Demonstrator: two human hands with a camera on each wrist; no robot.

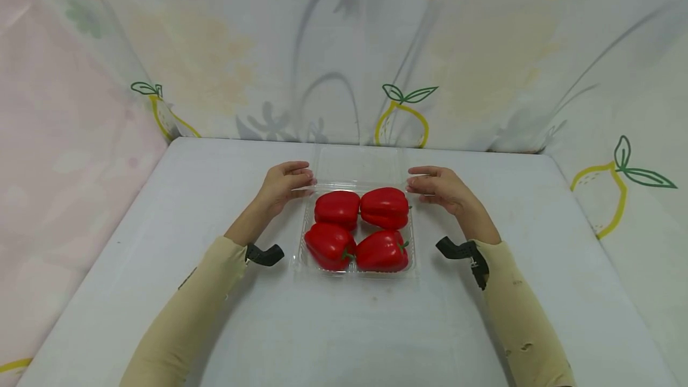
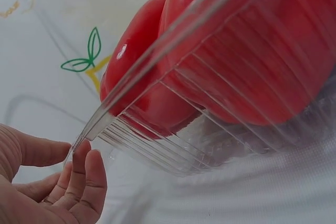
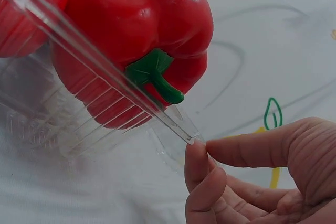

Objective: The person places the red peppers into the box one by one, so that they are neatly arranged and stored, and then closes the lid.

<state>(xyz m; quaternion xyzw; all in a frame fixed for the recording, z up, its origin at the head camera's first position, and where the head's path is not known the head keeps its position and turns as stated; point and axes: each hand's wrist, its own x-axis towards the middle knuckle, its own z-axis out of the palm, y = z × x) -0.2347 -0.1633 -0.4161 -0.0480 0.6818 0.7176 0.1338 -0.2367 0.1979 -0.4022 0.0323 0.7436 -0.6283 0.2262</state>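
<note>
In the head view, a clear plastic box (image 1: 355,274) holds several red bell peppers (image 1: 384,208) with green stems. Its lid (image 1: 359,166) is raised open at the back. My left hand (image 1: 282,187) is at the left back corner; in the left wrist view, its thumb and fingers pinch the clear plastic edge beside a pepper (image 2: 139,51). At the right back corner, my right hand (image 1: 443,189) pinches the plastic edge between thumb and forefinger, near a pepper's green stem (image 3: 165,85) in the right wrist view. Whether lid or rim is pinched is hard to tell.
The box stands on a white-covered table (image 1: 344,333). Behind the table hangs a cloth (image 1: 473,46) printed with lemons and lettering. A black strap (image 1: 264,255) sits at the left wrist, another black strap (image 1: 463,251) at the right.
</note>
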